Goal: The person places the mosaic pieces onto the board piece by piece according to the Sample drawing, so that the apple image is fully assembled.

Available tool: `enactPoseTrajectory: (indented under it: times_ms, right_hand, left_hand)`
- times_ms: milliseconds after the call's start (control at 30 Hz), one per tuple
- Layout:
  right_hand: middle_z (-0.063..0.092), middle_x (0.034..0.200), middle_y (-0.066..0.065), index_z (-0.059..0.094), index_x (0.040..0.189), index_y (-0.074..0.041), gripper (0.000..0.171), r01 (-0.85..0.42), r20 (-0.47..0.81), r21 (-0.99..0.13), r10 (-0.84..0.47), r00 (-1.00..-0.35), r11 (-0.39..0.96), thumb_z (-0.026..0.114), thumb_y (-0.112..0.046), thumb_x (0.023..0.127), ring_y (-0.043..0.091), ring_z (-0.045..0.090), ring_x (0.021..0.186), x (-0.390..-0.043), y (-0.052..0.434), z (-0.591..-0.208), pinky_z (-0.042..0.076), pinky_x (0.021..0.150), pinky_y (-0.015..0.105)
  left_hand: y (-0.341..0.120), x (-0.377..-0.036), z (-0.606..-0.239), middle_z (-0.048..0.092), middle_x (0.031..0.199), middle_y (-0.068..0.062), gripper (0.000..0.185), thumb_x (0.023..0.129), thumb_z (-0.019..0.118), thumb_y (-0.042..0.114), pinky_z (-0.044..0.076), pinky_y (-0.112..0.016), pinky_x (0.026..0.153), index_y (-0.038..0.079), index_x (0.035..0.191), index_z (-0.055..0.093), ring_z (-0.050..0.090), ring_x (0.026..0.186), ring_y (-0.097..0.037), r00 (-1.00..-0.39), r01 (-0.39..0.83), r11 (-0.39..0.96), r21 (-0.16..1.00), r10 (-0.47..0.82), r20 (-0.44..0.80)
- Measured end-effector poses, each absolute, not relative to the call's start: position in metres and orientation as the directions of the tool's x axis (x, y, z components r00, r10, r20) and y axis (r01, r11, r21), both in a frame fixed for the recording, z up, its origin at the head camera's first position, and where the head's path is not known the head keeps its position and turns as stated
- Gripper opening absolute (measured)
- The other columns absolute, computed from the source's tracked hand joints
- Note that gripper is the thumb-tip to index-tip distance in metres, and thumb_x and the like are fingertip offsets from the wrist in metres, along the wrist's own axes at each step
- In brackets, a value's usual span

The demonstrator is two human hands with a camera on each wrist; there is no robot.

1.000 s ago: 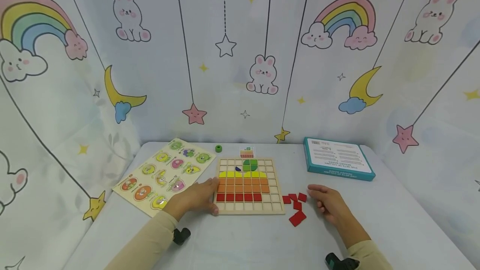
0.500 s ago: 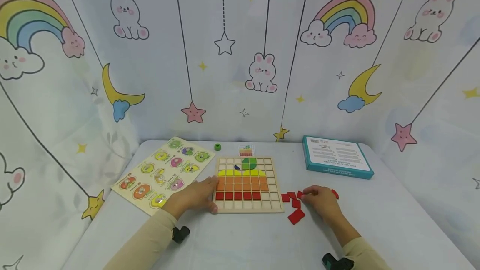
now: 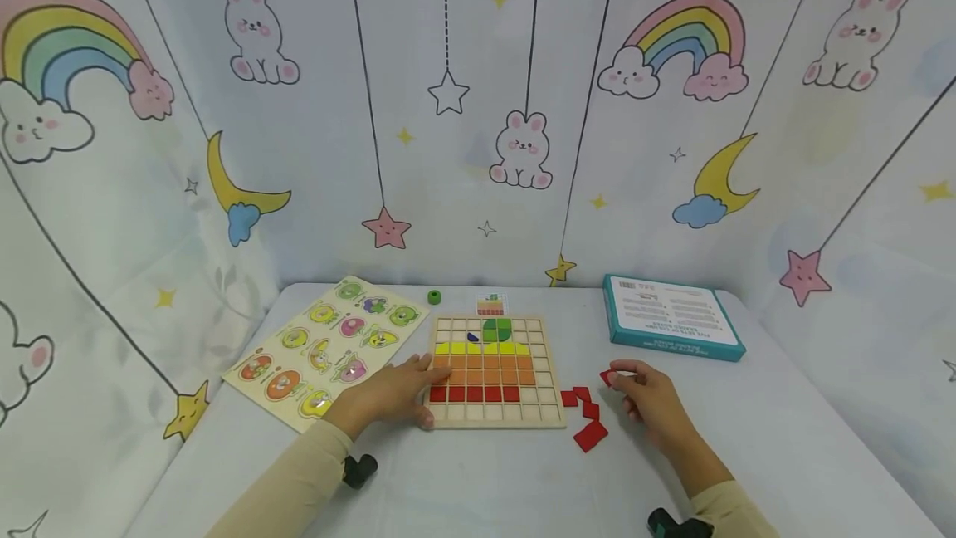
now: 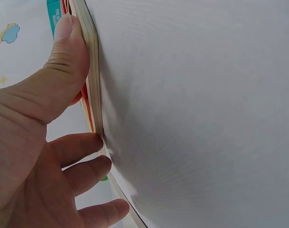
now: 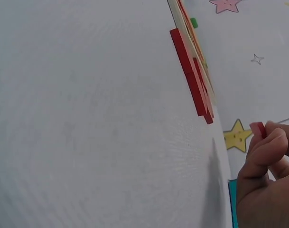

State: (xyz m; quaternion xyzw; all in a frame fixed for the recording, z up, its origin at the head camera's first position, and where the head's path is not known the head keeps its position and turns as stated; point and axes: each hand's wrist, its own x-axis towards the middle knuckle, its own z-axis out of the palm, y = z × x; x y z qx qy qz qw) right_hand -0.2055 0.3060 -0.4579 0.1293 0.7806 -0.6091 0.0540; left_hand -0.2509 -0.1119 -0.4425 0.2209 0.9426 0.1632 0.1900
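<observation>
A wooden grid board point(image 3: 551, 418) lies at the table's middle, its cells filled with green, yellow, orange and red tiles. My left hand point(image 3: 414, 393) holds its near left corner, the thumb point(image 4: 68, 61) pressed along the board's edge point(image 4: 93, 71) and the fingers against the adjoining side. Right of the board, my right hand point(image 3: 616, 378) pinches a small red tile point(image 3: 606, 377) just above the table; the right wrist view shows that tile point(image 5: 258, 128) between the fingertips. A few loose red tiles point(image 3: 590, 435) lie between the board and this hand, and the right wrist view shows them point(image 5: 191, 76) too.
A fruit peg puzzle point(image 3: 329, 347) lies left of the board. A teal box point(image 3: 672, 318) sits at the back right. A small green ring point(image 3: 435, 296) and a picture card point(image 3: 491, 304) rest behind the board. Printed curtains enclose the white table point(image 3: 478, 480).
My right hand reached left to the loose red tiles, took one, and lifted it slightly back and right. The left hand stayed on the board's corner.
</observation>
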Motion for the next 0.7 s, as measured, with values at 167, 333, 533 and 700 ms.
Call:
enactPoseTrajectory:
  times_ms: [167,333,533,700]
  right_hand:
    - [0.068,0.112,0.008,0.047,0.146,-0.006,0.064,0.285,-0.267,-0.947,0.134,-0.954,0.148,0.07,-0.04,0.097,0.013,0.055,0.071,-0.208,0.308,-0.456,0.05,0.062,0.018]
    - [0.068,0.106,0.007,0.048,0.147,-0.01,0.064,0.298,-0.28,-0.946,0.144,-0.949,0.13,0.073,-0.039,0.095,0.014,0.056,0.073,-0.213,0.302,-0.453,0.052,0.066,0.018]
    - [0.069,0.1,0.007,0.052,0.144,-0.01,0.059,0.294,-0.284,-0.951,0.103,-0.953,0.099,0.074,-0.032,0.095,0.014,0.055,0.07,-0.22,0.281,-0.45,0.049,0.062,0.019]
    - [0.068,0.096,0.01,0.054,0.141,-0.01,0.055,0.306,-0.301,-0.947,0.063,-0.951,0.101,0.075,-0.027,0.094,0.016,0.054,0.07,-0.227,0.262,-0.454,0.047,0.059,0.019]
  left_hand:
    - [-0.112,-0.25,-0.442,0.035,0.165,-0.01,0.084,0.077,0.087,0.039,0.028,-0.065,0.119,0.032,0.152,0.049,0.028,0.153,-0.037,-0.831,0.356,0.851,0.386,0.477,-0.286]
    - [-0.112,-0.25,-0.441,0.035,0.165,-0.011,0.084,0.078,0.086,0.039,0.027,-0.064,0.119,0.031,0.152,0.049,0.028,0.153,-0.036,-0.829,0.364,0.85,0.38,0.482,-0.285]
    - [-0.112,-0.251,-0.441,0.036,0.164,-0.011,0.083,0.078,0.086,0.039,0.026,-0.064,0.12,0.03,0.152,0.05,0.028,0.153,-0.037,-0.828,0.374,0.847,0.378,0.488,-0.276]
    - [-0.112,-0.252,-0.444,0.036,0.164,-0.011,0.084,0.077,0.087,0.039,0.025,-0.064,0.12,0.031,0.152,0.05,0.028,0.153,-0.037,-0.83,0.371,0.851,0.372,0.484,-0.278]
